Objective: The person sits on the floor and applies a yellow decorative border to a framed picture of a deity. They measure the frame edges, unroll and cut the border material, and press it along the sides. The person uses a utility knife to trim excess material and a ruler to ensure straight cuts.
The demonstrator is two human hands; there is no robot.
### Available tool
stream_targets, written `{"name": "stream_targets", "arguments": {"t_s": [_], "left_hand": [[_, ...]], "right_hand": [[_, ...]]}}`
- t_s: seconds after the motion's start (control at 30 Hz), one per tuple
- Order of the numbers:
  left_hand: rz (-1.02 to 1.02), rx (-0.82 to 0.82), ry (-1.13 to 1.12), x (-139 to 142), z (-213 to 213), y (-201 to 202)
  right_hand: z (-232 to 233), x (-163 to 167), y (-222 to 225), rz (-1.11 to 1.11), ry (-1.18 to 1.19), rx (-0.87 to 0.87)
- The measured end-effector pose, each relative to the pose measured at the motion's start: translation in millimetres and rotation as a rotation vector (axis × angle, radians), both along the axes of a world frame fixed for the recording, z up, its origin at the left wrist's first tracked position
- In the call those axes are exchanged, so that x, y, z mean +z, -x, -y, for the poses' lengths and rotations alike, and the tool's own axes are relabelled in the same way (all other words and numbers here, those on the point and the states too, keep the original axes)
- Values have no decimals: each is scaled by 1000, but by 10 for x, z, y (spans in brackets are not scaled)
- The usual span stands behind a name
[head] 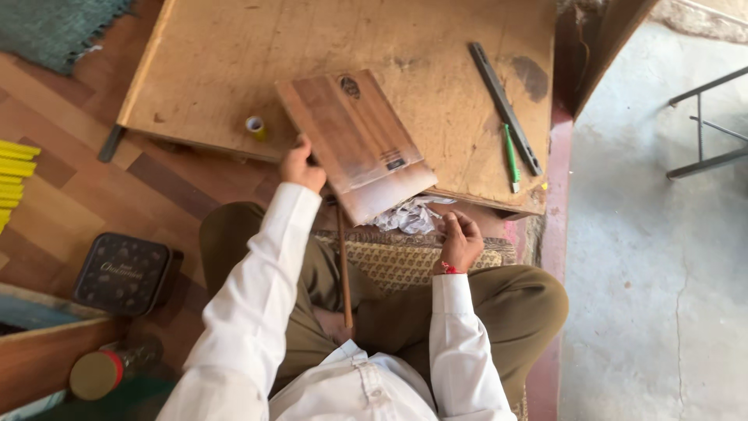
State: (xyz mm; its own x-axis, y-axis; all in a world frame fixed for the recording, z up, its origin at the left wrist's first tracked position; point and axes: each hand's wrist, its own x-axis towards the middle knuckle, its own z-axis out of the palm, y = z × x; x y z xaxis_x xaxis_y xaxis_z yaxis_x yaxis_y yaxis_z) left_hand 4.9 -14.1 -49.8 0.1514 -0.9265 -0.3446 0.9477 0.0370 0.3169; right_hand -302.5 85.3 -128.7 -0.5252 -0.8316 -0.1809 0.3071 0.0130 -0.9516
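Steadying the wooden board (354,140) on the surface (218,54), left hand (301,165) fingers gripping its edge, right hand (460,242) fingers curled beside crumpled paper (405,216); pen (510,160) and ruler (504,105) untouched.

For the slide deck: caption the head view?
Seated person's left hand grips brown rectangular wooden panel on low wooden board.

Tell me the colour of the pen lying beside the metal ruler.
The pen is green, seen in the head view.
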Motion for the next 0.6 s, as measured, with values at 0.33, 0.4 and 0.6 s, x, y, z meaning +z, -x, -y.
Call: {"name": "stream_targets", "arguments": {"t_s": [0.33, 0.4, 0.6], "left_hand": [[1234, -2, 255, 1289, 341, 357], [1614, 51, 434, 1327, 279, 531], [2088, -19, 699, 271, -238, 863]], "right_hand": [[968, 430, 228, -1614, -220, 532], [1060, 408, 295, -1612, -174, 561], [1112, 339, 619, -1466, -159, 411]]}}
